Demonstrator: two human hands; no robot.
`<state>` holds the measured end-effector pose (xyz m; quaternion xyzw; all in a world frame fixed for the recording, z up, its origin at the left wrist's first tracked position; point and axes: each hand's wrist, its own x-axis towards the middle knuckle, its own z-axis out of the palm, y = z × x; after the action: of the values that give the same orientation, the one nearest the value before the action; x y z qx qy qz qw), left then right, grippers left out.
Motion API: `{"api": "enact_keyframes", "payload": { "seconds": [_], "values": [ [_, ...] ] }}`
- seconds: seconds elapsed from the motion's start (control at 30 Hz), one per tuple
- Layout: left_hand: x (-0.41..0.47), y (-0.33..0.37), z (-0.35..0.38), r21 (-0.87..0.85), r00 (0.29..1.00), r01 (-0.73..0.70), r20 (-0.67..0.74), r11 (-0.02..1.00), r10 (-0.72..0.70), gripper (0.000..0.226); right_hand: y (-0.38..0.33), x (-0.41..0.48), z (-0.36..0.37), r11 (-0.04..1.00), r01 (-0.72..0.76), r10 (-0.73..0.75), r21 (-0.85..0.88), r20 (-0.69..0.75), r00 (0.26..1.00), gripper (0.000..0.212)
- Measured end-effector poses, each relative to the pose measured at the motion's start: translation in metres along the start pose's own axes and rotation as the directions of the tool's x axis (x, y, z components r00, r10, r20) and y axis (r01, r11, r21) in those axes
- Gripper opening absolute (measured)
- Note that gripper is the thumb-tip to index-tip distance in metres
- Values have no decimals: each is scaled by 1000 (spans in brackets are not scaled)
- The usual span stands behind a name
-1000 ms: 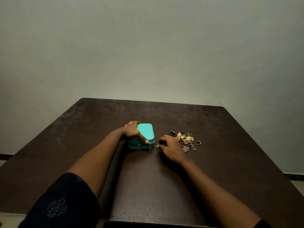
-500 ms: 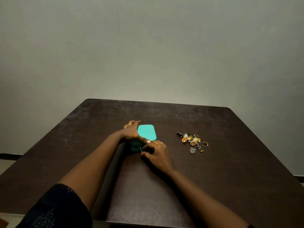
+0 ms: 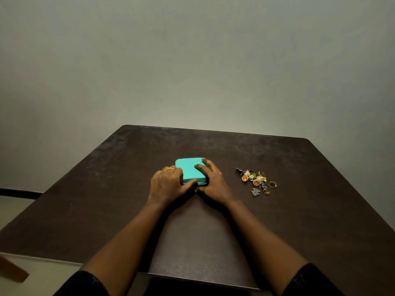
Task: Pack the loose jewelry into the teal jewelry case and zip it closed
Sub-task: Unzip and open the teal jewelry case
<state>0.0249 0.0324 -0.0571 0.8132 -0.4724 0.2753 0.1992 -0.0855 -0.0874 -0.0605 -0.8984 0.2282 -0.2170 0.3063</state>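
Teal case [image 3: 190, 170]; dark brown table [image 3: 299, 221]; jewelry [image 3: 255, 180] seemingly gold and silver.

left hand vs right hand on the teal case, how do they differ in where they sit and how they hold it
The left hand wraps the near left side of the teal case, thumb along its front edge; the right hand covers the near right corner, fingers spread over the lid. The left hand shows a gold ring; on the right hand only a small glint shows. Both touch the case, which looks shut, and neither touches the loose jewelry.
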Motion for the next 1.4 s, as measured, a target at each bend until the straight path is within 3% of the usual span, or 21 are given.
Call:
{"api": "enact_keyframes", "payload": {
  "seconds": [0.23,0.33,0.47,0.63,0.77,0.9,1.2,1.4],
  "values": [
    [-8,7,-7,201,995,9,97,980,-29,53,3,-1,6,996,-16,20,92,-37,999,69],
    [-10,14,-19,225,975,-40,223,974,-12,45,4,-1,8,996,-17,22,89,-49,999,70],
    [-12,20,-22,164,946,-16,322,986,-38,39,3,-3,8,995,-28,34,100,-56,998,72],
    [-15,5,-19,89,948,-118,307,989,86,24,2,-5,6,996,-28,32,84,-46,998,74],
    [-9,-25,-29,63,949,-138,295,988,113,30,3,-4,5,997,-38,41,72,-44,998,75],
    [0,-53,-29,9,913,-137,389,990,123,32,4,-3,6,998,-35,38,52,-57,998,73],
    [35,-64,1,-32,920,97,385,995,-78,33,7,-3,7,996,-22,28,83,-67,997,70],
    [60,-67,27,-175,862,299,471,938,-187,29,9,-1,6,994,-19,27,109,-66,997,69]
  ]
}}
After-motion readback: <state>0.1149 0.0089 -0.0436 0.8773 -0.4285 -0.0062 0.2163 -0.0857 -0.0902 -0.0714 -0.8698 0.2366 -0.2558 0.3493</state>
